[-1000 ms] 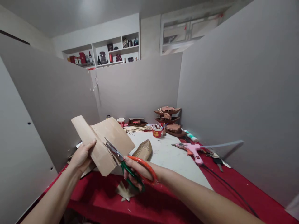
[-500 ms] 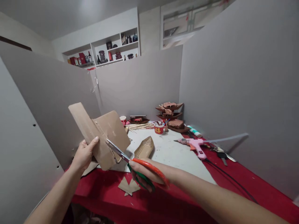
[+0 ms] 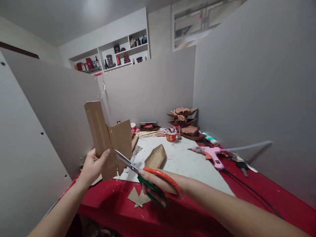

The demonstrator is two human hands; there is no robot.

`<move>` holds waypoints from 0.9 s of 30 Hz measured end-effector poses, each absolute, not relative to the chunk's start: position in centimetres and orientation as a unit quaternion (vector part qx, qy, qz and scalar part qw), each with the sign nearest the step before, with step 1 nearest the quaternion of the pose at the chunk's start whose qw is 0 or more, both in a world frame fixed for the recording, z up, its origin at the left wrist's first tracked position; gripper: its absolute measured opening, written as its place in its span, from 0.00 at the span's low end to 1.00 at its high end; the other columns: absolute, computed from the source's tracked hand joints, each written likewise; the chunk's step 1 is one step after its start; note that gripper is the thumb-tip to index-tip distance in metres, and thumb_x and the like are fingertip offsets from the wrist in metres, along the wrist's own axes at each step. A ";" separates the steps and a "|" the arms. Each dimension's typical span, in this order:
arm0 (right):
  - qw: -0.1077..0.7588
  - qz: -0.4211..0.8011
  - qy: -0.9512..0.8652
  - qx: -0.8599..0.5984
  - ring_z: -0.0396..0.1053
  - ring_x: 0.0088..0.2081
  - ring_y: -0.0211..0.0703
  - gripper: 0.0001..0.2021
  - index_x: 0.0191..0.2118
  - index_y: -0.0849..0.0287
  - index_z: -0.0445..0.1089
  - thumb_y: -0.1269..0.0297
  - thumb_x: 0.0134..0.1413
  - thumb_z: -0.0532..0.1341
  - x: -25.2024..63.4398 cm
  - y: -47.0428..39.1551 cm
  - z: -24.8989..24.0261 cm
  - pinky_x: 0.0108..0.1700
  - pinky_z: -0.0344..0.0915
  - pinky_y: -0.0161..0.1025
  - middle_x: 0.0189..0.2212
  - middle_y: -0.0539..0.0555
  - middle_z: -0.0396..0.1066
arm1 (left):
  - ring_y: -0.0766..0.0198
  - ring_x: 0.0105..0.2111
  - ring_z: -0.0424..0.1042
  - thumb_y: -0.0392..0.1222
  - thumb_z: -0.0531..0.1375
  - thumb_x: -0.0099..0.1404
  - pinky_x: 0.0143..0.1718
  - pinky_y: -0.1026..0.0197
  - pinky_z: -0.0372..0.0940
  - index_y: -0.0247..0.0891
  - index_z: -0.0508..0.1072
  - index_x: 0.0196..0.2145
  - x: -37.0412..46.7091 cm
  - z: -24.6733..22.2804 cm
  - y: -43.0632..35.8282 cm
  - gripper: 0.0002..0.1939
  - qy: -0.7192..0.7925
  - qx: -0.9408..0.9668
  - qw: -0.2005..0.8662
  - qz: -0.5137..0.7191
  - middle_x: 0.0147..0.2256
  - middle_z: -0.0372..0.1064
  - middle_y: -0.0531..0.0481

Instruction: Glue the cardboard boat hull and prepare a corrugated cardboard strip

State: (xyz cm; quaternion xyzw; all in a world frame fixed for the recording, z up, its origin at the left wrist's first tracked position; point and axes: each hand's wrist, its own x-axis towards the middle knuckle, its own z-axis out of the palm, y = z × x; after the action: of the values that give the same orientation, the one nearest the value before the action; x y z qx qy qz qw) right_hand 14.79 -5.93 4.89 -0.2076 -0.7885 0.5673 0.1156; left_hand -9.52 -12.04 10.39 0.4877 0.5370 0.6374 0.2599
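My left hand grips a folded piece of brown cardboard by its lower part, thumb on the near face. The cardboard stands upright over the table's left side, its two panels angled apart along a crease. My right hand is closed round the handles of scissors, one handle orange and one green. The blades look nearly closed, and their tips point at the cardboard's right panel near the crease; whether they touch it I cannot tell. A small boat-shaped cardboard hull lies on the white board beyond the scissors.
Cardboard scraps lie on the red tablecloth near the front edge. A pink glue gun with its cord rests at right. Behind are a red paper bowl, thin sticks and several brown model boats. Grey partitions surround the table.
My left hand has turned the cardboard more upright and edge-on, its right panel now looking narrower. The scissors stay in my right hand. The whole view has shifted slightly.
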 end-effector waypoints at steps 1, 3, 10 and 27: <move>0.108 0.566 -0.790 -0.208 0.57 0.11 0.34 0.33 0.30 0.61 0.67 0.36 0.59 0.40 14.8 -5.9 4.9 0.17 0.57 0.31 0.09 0.46 0.60 | 0.63 0.26 0.72 0.48 0.70 0.48 0.28 0.66 0.66 0.33 0.76 0.30 -9.4 10.5 -12.1 0.16 0.537 0.491 0.256 0.637 0.27 0.76 0.51; 0.105 0.563 -0.795 -0.202 0.57 0.11 0.33 0.33 0.29 0.60 0.66 0.35 0.58 0.41 14.6 -5.8 4.7 0.16 0.56 0.30 0.09 0.45 0.60 | 0.64 0.26 0.71 0.47 0.71 0.48 0.27 0.67 0.65 0.32 0.76 0.29 -9.1 10.6 -12.2 0.16 0.535 0.493 0.258 0.635 0.26 0.75 0.50; 0.210 0.543 -0.788 -0.199 0.57 0.11 0.32 0.35 0.26 0.61 0.64 0.31 0.55 0.40 12.5 -6.7 3.7 0.16 0.56 0.29 0.10 0.45 0.58 | 0.62 0.29 0.74 0.48 0.69 0.51 0.33 0.62 0.69 0.34 0.74 0.39 -7.4 9.4 -11.6 0.21 0.498 0.447 0.311 0.675 0.32 0.77 0.47; 0.248 0.615 -0.730 -0.167 0.55 0.08 0.31 0.33 0.22 0.60 0.60 0.30 0.51 0.46 10.6 -8.1 4.1 0.11 0.51 0.28 0.08 0.44 0.55 | 0.60 0.31 0.76 0.42 0.72 0.46 0.34 0.61 0.71 0.34 0.74 0.39 -7.1 10.1 -12.7 0.22 0.464 0.348 0.335 0.742 0.32 0.78 0.48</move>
State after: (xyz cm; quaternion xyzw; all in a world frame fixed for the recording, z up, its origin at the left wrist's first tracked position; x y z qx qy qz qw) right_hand 10.61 -8.10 4.12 -0.1666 -0.7297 0.6151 0.2479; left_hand -7.15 -12.67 10.08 0.3480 0.4645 0.7421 0.3354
